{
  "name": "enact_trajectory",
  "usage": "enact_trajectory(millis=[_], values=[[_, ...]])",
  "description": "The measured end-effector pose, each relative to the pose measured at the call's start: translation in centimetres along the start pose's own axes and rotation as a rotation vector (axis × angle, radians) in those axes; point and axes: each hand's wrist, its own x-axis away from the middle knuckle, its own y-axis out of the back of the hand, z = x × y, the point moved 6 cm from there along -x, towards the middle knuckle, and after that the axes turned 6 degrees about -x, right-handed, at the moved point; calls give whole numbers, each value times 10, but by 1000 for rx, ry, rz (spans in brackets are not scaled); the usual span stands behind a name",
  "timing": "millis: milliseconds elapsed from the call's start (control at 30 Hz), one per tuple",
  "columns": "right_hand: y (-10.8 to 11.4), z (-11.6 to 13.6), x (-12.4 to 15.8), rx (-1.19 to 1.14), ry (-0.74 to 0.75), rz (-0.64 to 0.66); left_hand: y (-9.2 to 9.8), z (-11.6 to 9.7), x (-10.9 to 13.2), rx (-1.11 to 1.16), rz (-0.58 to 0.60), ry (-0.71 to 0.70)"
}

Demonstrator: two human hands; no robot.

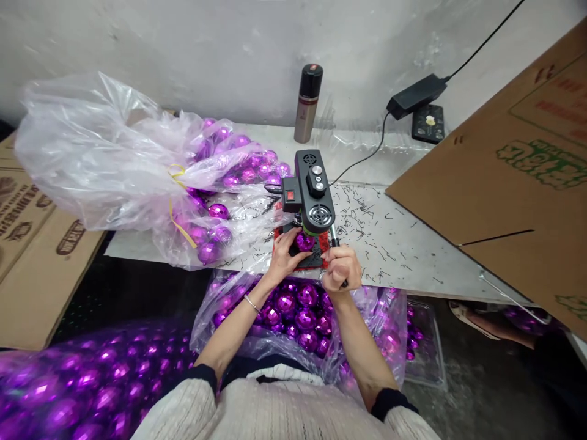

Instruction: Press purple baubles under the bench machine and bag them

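— Where are we keeping the purple ball (pixel 304 242)?

— Right under the head of the black machine (pixel 312 189), on the red pad (pixel 323 243) at its foot. Our left hand (pixel 285 252) is curling round the ball's left flank and pinching it in place.

— And our right hand (pixel 342 267)?

— It is closing in a full fist round the lever (pixel 334 235), just right of the machine.

— How are we judging the ball?

— We are reading it as light and hollow, probably thin plastic under a mirrored, faceted skin. That makes it slippery, ready to roll, and easy to dent or scuff. We are thinking the sides at its widest are the place to hold, gently and low, with fingertips clear of the machine's head.

— What is lying around the machine?

— Left of it a clear bag (pixel 114 159) is spilling more purple balls. In front of it, below the table edge, an open bag (pixel 298 315) of them is sitting by our lap. Right of it dark wire clippings (pixel 376 229) are littering the table, with a cardboard sheet (pixel 504 183) beyond. Behind it a flask (pixel 308 102) is standing upright.
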Motion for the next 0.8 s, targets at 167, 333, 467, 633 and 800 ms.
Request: enact_trajectory(millis=[167,333,467,633,800], values=[[0,-5,6,-43,10,-19,-1,0,1,11,-6,2],[0,-9,11,-87,20,-13,-2,1,0,0,4,21],[1,-11,15,-79,40,-2,-1,0,0,4,4,12],[-3,-9,14,-50,65,66,-3,2,-1,11,-7,23],[0,3,-16,-20,-23,-13,0,-3,-3,60,-28,16]])
